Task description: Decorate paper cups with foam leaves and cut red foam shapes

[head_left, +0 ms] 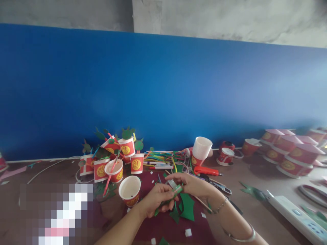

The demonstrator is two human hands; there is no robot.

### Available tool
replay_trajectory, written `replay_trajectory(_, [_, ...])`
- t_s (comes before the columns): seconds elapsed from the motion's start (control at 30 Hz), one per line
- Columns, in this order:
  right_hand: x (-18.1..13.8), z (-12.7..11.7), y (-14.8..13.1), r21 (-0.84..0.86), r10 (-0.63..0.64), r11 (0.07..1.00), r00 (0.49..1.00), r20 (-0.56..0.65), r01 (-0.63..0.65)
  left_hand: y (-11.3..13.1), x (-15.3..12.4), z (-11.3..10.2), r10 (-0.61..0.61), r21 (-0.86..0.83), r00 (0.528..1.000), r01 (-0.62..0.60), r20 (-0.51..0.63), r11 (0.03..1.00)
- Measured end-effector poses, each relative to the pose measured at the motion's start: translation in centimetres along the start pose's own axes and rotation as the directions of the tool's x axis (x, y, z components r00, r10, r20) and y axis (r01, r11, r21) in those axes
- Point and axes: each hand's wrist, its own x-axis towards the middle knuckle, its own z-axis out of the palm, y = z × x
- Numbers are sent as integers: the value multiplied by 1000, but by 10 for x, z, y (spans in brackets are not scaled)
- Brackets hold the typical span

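Over a dark red mat [145,231], my left hand [157,199] is closed round a small green paper piece [178,189] that looks rolled or folded. My right hand [190,184] meets it from the right, fingers bent, at a clear shiny strip [171,184] that looks like tape. Exactly where the fingertips pinch is partly hidden. Below the hands lie green paper scraps [187,207] with cut-out edges. Left of my left hand stands a paper cup [129,190], upright, its inside bare and white.
Red cups with green leaf shapes and straws [127,148] cluster at the back left. Behind the hands lie straws and markers [160,167], a red cutter [208,170] and stacked white cups [201,149]. At right are pink-topped cups [297,156], scissors [252,191] and a power strip [293,212].
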Motion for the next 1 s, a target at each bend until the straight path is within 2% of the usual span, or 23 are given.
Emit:
replay_trajectory(0.1, [0,3,-3,260,33,964,997,66,-49,3,-3,1,-13,19,999,12,34,1000])
replay_trajectory(0.17, [0,5,-4,337,85,936,995,52,-97,4,-3,1,-24,50,999,23,22,998])
replay_trajectory(0.3, [0,7,-6,352,174,927,981,-86,-134,5,-3,2,-66,145,998,68,-22,987])
replay_trajectory(0.43, [1,9,-6,414,158,908,968,-193,-66,5,-2,4,-89,213,995,98,-52,972])
replay_trajectory(0.67, [11,16,1,522,178,853,930,-321,17,3,2,6,-57,388,988,108,-142,915])
replay_trajectory(0.8, [10,17,-6,539,194,841,903,-384,48,-5,1,9,-58,520,993,105,-106,848])
replay_trajectory(1.0, [0,10,-21,467,156,878,863,-481,102,-7,7,11,-37,474,977,134,-209,870])
